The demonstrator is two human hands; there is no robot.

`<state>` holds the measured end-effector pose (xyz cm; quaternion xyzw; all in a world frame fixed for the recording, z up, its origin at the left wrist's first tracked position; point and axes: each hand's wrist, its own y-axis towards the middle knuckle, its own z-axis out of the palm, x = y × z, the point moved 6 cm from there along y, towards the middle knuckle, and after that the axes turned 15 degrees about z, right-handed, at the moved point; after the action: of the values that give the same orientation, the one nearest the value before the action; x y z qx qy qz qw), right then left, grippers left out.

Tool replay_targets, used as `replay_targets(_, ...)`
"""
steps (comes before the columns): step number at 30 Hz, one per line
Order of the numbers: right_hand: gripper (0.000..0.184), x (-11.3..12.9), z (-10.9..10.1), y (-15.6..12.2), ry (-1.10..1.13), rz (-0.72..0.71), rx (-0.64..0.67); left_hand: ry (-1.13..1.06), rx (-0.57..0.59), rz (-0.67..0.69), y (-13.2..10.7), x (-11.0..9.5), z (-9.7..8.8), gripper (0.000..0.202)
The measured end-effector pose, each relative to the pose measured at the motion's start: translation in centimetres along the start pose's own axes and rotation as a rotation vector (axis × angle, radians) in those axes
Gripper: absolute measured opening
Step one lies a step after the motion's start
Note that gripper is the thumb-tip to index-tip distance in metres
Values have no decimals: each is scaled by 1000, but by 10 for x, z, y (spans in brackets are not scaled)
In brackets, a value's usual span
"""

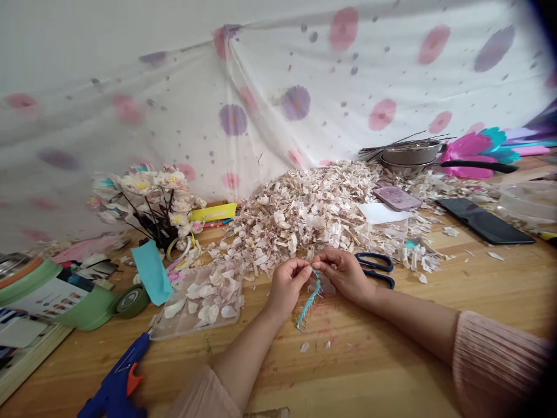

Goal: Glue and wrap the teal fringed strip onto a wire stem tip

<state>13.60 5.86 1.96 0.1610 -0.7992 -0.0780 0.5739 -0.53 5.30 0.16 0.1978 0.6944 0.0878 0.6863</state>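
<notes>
My left hand (287,285) and my right hand (347,277) meet over the wooden table, each in a pinch with thumb and forefinger together. From their fingertips a narrow turquoise fringed strip (310,305) hangs down, its lower end curling toward the left. Its top end is hidden between the fingers. Scissors (375,268) with dark blue handles lie just beyond my right hand, their blades mostly covered by it. Left of my left hand, a clear plastic tray (174,330) holds several pale petal-like flakes.
A large heap of pale flakes (313,203) rises behind my hands. At the left are a blue glue gun (115,377), artificial flowers (150,188), a turquoise sheet (151,273) and a green container (80,307). A dark phone-like slab (487,220) and metal pan (411,154) are at the right.
</notes>
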Motion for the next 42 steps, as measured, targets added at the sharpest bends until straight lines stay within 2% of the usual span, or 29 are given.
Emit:
replay_targets(8, 34, -9, 2, 2, -7, 61, 14, -29, -9, 4, 0, 1, -1, 24)
replay_targets(18, 30, -1, 1, 0, 26, 38, 3, 9, -4, 11, 1, -2, 0, 23)
replay_targets(26, 33, -9, 4, 1, 77, 131, 35, 58, 4, 41, 1, -3, 0, 18)
replay_targets(34, 34, -5, 2, -1, -3, 76, -9, 71, 21, 50, 1, -3, 1, 14)
replay_targets(42, 31, -8, 3, 0, 19, 80, 6, 96, 23, 67, 2, -3, 0, 15)
